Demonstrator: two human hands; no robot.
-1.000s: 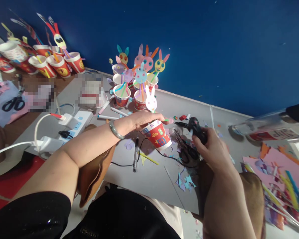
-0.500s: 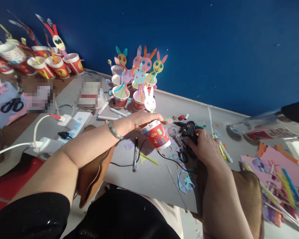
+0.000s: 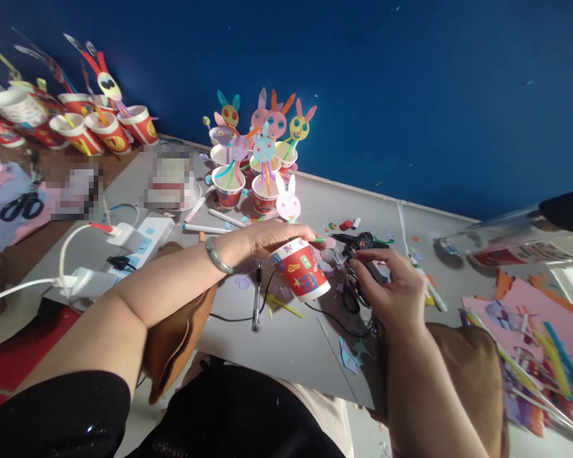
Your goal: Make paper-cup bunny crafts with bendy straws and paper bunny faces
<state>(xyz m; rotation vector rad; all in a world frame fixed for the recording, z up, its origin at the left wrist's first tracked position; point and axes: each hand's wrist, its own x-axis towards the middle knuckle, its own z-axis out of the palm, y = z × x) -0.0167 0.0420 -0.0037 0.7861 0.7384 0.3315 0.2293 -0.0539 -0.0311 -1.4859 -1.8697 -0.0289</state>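
My left hand (image 3: 284, 235) is closed around the rim of a red patterned paper cup (image 3: 302, 272), which tilts above the table. A white paper rabbit head (image 3: 288, 205) with long ears stands up behind that hand. A straw with a pink paper tip (image 3: 330, 242) pokes out beside the cup. To the right, my right hand (image 3: 395, 286) has thumb and forefinger pinched together; what lies between them, if anything, is too small to make out. Just beyond its fingertips lies a black tool (image 3: 363, 240) resembling a glue gun. Dark scissors (image 3: 352, 298) lie partly under the hand's shadow.
Several cups with paper rabbits (image 3: 228, 187) stand against the blue wall. A pen (image 3: 256, 299), a yellow straw (image 3: 286, 308) and paper scraps lie in front. At left is a power strip (image 3: 148, 238); at right, a clear bottle (image 3: 510, 238) and pink paper (image 3: 520, 305).
My right hand has come off the black tool and lifted slightly, its fingers now pinched. The cup in my left hand has shifted slightly down.
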